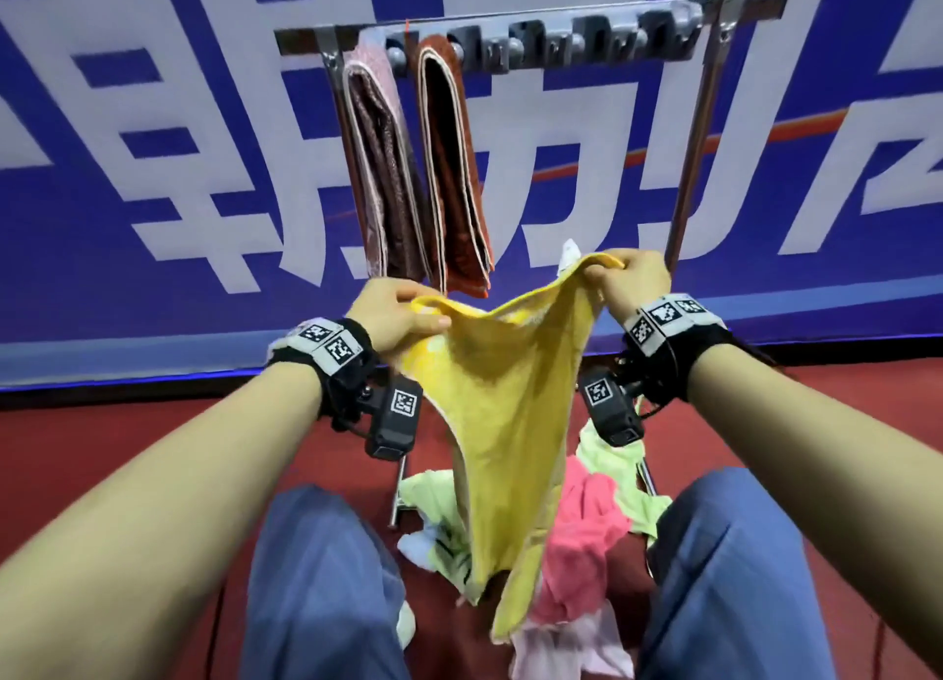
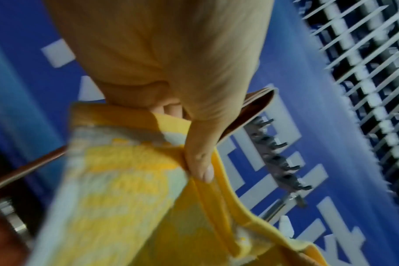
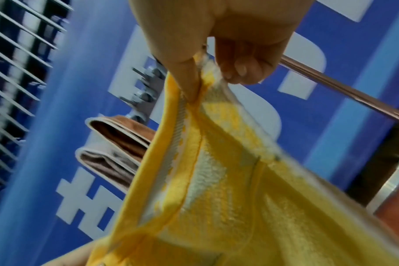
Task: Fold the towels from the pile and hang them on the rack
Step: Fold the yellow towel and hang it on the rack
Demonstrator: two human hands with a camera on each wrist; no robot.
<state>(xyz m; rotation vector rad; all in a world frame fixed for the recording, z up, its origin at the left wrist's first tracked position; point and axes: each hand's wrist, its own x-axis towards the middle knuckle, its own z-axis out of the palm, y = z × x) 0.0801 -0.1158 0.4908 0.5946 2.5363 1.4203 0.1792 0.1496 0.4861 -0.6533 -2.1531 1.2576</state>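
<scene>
Folding step: left hand (image 1: 395,312) and right hand (image 1: 630,281) each pinch a top corner of the yellow towel (image 1: 502,404), hanging slack. Next, likely: bring corners together, then hang on rack (image 1: 530,11).

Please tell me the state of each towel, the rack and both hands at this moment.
yellow towel: unfolded, held up by two corners
left hand: pinches one corner
right hand: pinches the other corner
pink-brown towel: folded, hanging
rust towel: folded, hanging
rack: upright
pile: loose, unfolded
</scene>
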